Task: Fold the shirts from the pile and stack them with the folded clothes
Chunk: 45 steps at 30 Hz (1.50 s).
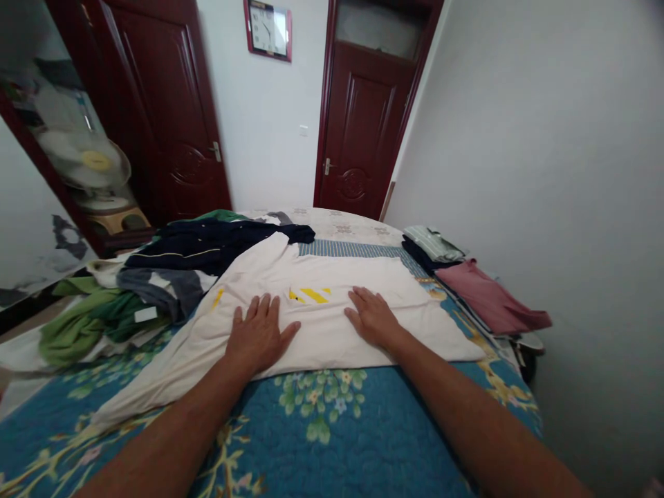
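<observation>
A white shirt (321, 339) with yellow stripe marks lies spread sideways across the bed, one sleeve reaching toward the lower left. On its left half rests my left hand (259, 335), palm down with the fingers spread. My right hand (372, 317) lies flat on the cloth to the right of the yellow print (314, 295), its fingers stretched out. Neither hand grips anything. The fabric beneath both palms is hidden.
Loose clothes, among them a navy garment (207, 242) and a green one (77, 318), are heaped on the left. At the right edge sit folded clothes, with a pink garment (487, 294) and a striped one (434, 242). A blue floral quilt (332, 443) covers the bed.
</observation>
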### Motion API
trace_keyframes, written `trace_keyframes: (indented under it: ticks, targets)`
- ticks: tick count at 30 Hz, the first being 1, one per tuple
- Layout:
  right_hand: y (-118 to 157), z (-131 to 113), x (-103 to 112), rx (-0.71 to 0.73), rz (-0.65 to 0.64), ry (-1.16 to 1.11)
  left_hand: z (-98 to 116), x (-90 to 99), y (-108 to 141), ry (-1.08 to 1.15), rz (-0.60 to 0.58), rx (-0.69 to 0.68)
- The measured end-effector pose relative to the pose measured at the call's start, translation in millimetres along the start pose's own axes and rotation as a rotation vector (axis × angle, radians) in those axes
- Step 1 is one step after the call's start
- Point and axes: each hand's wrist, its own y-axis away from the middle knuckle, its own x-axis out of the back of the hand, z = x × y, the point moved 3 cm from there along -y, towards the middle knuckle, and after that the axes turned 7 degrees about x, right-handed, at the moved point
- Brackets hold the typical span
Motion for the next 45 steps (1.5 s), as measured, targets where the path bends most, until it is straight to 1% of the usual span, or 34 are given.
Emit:
trace_keyframes:
  ticks: [3, 6, 11, 13, 15, 18, 21, 23, 25, 27, 29, 31, 32, 34, 35, 36, 38, 41, 45]
  targets:
    - [-14.8, 30.6, -0.5, -0.086, -0.005, 0.031, -4.6, -1.9, -2.2, -0.01, -0.017, 0.053]
    - [-25.9, 67.8, -1.2, -0.181, -0.013, 0.061, -9.6, -2.9, -4.3, -0.011, -0.007, 0.086]
    - [-32.9, 138.1, 0.1, -0.384, -0.001, 0.125, -16.5, -3.1, -6.5, -0.008, 0.005, 0.151]
    - [-33.1, 161.0, 2.0, -0.457, 0.023, 0.147, -18.9, -4.1, -7.5, -0.008, 0.002, 0.166]
    - [-32.8, 176.7, 4.3, -0.526, 0.052, 0.157, -21.3, -5.4, -9.1, -0.004, 0.013, 0.175]
    - [-31.0, 186.2, 9.0, -0.607, 0.106, 0.15, -24.4, -6.8, -12.3, 0.006, 0.039, 0.182]
    - [-25.8, 184.7, 18.8, -0.622, 0.219, 0.16, -25.3, -6.2, -14.9, 0.006, 0.052, 0.182]
    - [-22.3, 178.1, 27.3, -0.571, 0.312, 0.186, -24.6, -4.2, -15.6, 0.008, 0.076, 0.175]
    - [-21.8, 163.9, 33.0, -0.478, 0.364, 0.199, -23.7, -1.8, -15.5, 0.012, 0.108, 0.161]
    - [-25.7, 138.4, 33.0, -0.355, 0.359, 0.173, -23.7, 0.2, -15.3, 0.011, 0.134, 0.149]
    - [-32.9, 100.9, 27.6, -0.193, 0.32, 0.114, -24.8, 1.3, -15.5, 0.01, 0.15, 0.143]
    - [-40.3, 57.0, 18.4, 0.003, 0.235, 0.054, -26.5, 1.8, -16.0, 0.013, 0.152, 0.14]
    - [-43.0, 36.7, 13.8, 0.074, 0.192, 0.023, -27.4, 2.0, -16.4, 0.016, 0.149, 0.139]
    - [-46.4, 5.5, 5.9, 0.17, 0.102, -0.024, -29.7, 2.7, -17.3, 0.019, 0.145, 0.14]
    - [-47.5, -3.3, 2.9, 0.186, 0.059, -0.042, -31.5, 3.2, -17.9, 0.018, 0.142, 0.148]
    - [-48.4, -7.0, 0.7, 0.184, 0.018, -0.055, -33.9, 3.6, -18.8, 0.014, 0.136, 0.162]
    - [-51.2, -0.3, -1.3, 0.127, -0.04, -0.063, -41.0, 3.9, -21.3, 0.005, 0.112, 0.202]
    - [-58.8, 30.5, -0.4, -0.002, -0.065, -0.036, -54.6, 2.6, -26.7, 0.0, 0.087, 0.247]
    - [-71.3, 71.9, 0.1, -0.137, -0.053, 0.005, -68.3, 0.1, -32.5, 0.009, 0.116, 0.259]
